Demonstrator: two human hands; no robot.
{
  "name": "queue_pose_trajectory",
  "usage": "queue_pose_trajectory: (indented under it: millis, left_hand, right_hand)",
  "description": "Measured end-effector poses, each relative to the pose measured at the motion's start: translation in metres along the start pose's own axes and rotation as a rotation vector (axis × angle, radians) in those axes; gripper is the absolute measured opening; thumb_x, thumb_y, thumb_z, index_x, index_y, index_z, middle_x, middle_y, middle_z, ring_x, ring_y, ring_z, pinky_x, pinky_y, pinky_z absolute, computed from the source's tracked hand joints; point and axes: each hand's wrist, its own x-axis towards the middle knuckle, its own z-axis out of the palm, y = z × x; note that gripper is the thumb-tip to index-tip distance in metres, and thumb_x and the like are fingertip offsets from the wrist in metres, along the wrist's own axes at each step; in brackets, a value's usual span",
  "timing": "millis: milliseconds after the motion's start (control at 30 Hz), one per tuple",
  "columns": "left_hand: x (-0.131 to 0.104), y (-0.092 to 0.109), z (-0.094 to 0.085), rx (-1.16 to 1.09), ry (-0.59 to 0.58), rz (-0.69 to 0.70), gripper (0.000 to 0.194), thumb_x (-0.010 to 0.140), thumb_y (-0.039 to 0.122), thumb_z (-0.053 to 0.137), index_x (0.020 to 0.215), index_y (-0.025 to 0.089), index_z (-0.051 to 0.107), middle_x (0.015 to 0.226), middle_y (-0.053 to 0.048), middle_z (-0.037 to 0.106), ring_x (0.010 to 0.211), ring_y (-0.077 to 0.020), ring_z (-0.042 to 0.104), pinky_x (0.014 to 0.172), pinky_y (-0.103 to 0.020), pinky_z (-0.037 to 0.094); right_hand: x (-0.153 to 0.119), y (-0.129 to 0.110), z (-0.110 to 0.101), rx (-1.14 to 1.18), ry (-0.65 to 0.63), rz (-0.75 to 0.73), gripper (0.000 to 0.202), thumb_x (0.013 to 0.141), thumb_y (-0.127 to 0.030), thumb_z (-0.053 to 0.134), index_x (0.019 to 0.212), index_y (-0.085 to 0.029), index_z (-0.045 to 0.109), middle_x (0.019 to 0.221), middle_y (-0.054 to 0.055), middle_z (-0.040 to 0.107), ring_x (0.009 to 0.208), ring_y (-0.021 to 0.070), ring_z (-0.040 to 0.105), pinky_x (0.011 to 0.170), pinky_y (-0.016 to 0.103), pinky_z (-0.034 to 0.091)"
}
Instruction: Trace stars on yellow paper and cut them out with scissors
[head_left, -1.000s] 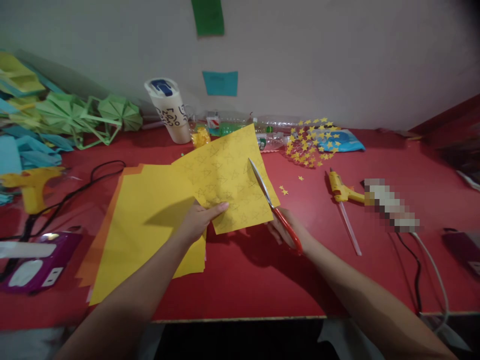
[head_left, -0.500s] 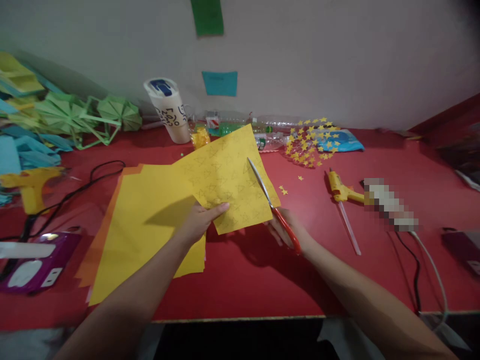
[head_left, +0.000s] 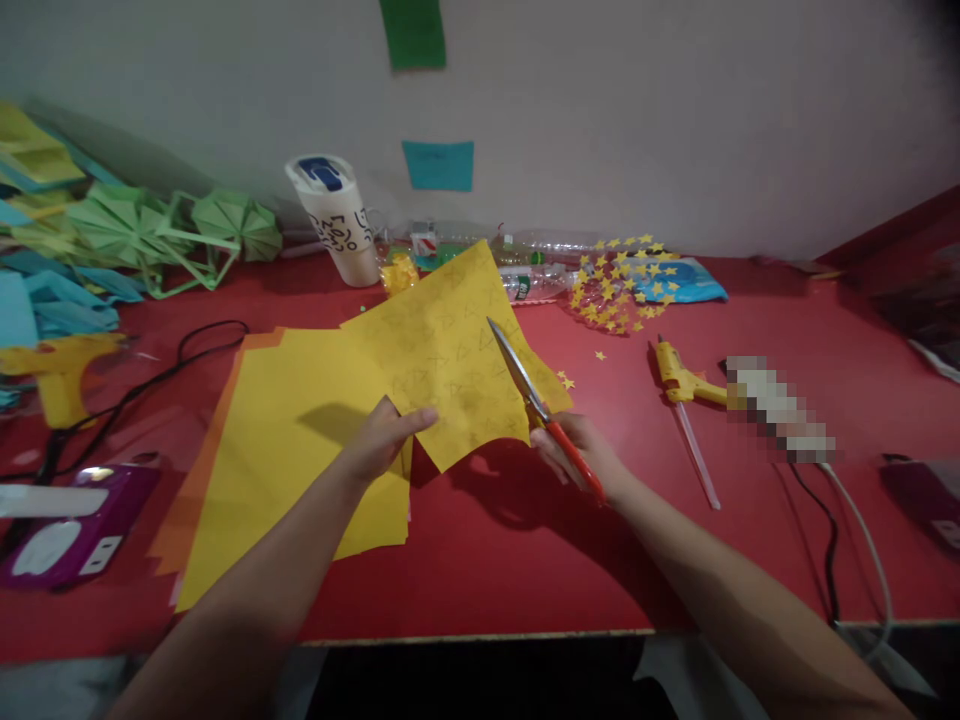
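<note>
Two bare forearms, no sleeves, left grip (head_left: 379, 440), right grip (head_left: 577, 452)

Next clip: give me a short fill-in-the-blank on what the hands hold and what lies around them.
1. The right hand holds scissors with ____ handles.
2. The left hand grips a yellow sheet marked with drawn ____.
3. The tabletop is ____ in colour.
4. To the right of the scissors lies a yellow ____ gun.

Missing words: red; stars; red; glue
</note>
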Motion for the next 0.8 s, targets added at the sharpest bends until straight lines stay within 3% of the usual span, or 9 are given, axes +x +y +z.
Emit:
queue_pose_trajectory:
  millis: [100,200,433,633,800]
  left_hand:
    - [0.005,0.004,0.002,-0.14,0.096,0.08,0.061,0.054,0.048,0.085,0.105,0.018,0.071,0.103,-0.012,0.076,0.117,-0.0338,0.063,0.101,-0.045,0.051]
    - [0.006,0.007,0.004,-0.166,0.185,0.072,0.055,0.052,0.04,0.087,0.1,0.017,0.072,0.091,-0.01,0.077,0.11,-0.0335,0.067,0.098,-0.045,0.053]
    - [0.001,0.004,0.007,-0.156,0.161,-0.086,0.029,0.046,0.025,0.087,0.067,0.014,0.07,0.074,-0.008,0.075,0.086,-0.0293,0.073,0.087,-0.041,0.059]
    - [-0.001,0.002,0.007,-0.016,0.309,-0.081,0.033,0.051,0.037,0.087,0.072,0.015,0.074,0.082,-0.012,0.076,0.092,-0.0299,0.072,0.087,-0.04,0.057]
    - [-0.007,0.004,0.009,0.202,0.348,-0.206,0.038,0.05,0.049,0.086,0.065,0.016,0.073,0.079,-0.011,0.076,0.088,-0.0302,0.072,0.083,-0.039,0.056]
  right_hand:
    - [-0.001,-0.003,-0.002,-0.024,0.014,-0.021,0.053,0.075,-0.069,0.062,0.056,-0.023,0.043,0.037,-0.008,0.039,0.033,0.0078,0.035,0.039,0.024,0.03]
    - [-0.002,-0.006,-0.002,-0.02,-0.011,-0.012,0.05,0.076,-0.066,0.063,0.06,-0.022,0.045,0.038,-0.009,0.04,0.034,0.0078,0.036,0.04,0.023,0.03]
    - [0.0,-0.008,-0.001,-0.024,-0.101,0.028,0.046,0.077,-0.057,0.058,0.054,-0.024,0.037,0.04,-0.007,0.036,0.035,0.0075,0.035,0.04,0.024,0.028]
    - [0.001,-0.003,-0.001,-0.027,-0.077,-0.016,0.031,0.072,-0.045,0.057,0.061,-0.024,0.037,0.049,-0.006,0.039,0.042,0.0092,0.04,0.042,0.023,0.033]
    - [0.001,-0.003,-0.001,-0.033,-0.047,0.013,0.019,0.07,-0.034,0.051,0.065,-0.024,0.035,0.052,-0.006,0.039,0.042,0.0096,0.04,0.042,0.023,0.036]
